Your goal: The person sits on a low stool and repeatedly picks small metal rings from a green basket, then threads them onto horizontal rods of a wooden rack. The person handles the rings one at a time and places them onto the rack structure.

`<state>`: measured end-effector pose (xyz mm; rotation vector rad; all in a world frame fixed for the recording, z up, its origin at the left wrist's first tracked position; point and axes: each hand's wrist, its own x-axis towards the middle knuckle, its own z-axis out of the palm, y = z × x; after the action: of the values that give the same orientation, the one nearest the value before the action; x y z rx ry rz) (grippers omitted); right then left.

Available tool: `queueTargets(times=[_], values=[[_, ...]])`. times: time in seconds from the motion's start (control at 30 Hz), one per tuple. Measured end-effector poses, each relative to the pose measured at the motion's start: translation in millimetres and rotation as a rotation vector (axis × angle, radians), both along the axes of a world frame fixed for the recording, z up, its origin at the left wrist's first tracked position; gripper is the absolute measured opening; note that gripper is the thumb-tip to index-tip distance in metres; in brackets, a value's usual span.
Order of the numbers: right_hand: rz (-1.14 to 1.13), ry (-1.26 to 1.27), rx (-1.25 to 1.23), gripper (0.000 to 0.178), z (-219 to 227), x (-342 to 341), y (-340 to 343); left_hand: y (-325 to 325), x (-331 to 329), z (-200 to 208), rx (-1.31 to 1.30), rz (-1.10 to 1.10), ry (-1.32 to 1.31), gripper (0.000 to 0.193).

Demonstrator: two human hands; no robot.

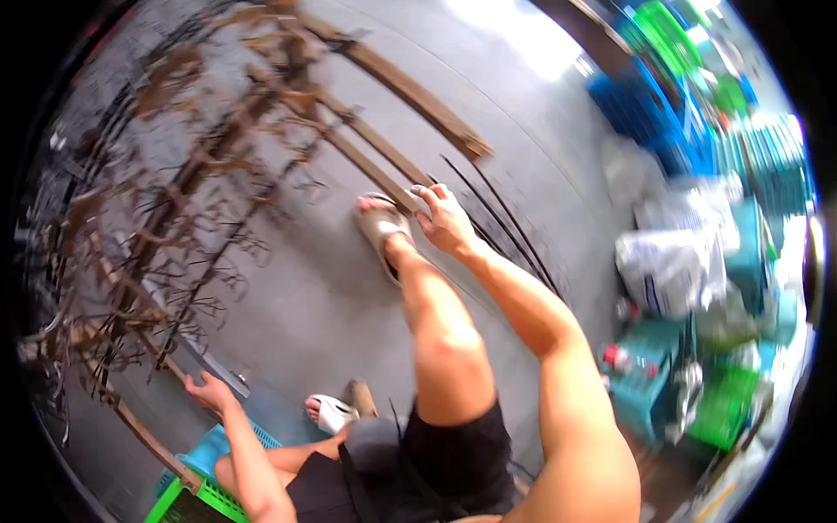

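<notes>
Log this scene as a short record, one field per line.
Right hand: the hand grips the end of a wooden slat
Left hand: the hand is at another slat; grip unclear
Left side: brown frame with many dark, wiry pieces, blurred
Right side: blue crate, white plastic bag, green crate
Lower left: bright green basket
Footwear: light slippers
Floor: smooth, grey

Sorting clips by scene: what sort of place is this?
Probably a workshop or storage area, judging by the bare, smooth grey floor, the heaped blue and green plastic crates at right, and the brown, wooden-looking frame full of dark, wiry pieces.
</notes>
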<state>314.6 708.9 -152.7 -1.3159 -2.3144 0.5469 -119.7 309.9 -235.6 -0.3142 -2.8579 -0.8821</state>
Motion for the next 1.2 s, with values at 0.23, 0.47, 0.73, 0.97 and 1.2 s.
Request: queueTargets(times=[0.23, 0.47, 0.73, 0.97, 1.2], values=[[-1.377, -0.244, -0.247, 0.034, -90.1, 316.4, -237.4, 3.9, 169.4, 35.7, -0.084, -0.555, -0.471, 0.028], [-1.395, -0.28, -0.7, 0.056, -112.7, 442.9, -197.1, 5.5, 139.6, 49.8, -0.597, -0.805, -0.67, 0.021], [-1.197, -0.004, -0.917, 0.08, -144.8, 507.9, -218.6, 48.5, 83.3, 93.0, -0.608, -0.589, -0.798, 0.019], [-1.068, -0.233, -0.837, 0.056, -116.6, 468.4, -253.2, -1.7, 74.5, 106.6, -0.693, -0.61, -0.711, 0.022], [-0.925, -0.16, -0.924, 0.044, -55.2, 418.7, -268.0, -23.8, 112.8, 131.2, -0.652, -0.675, -0.672, 0.021]])
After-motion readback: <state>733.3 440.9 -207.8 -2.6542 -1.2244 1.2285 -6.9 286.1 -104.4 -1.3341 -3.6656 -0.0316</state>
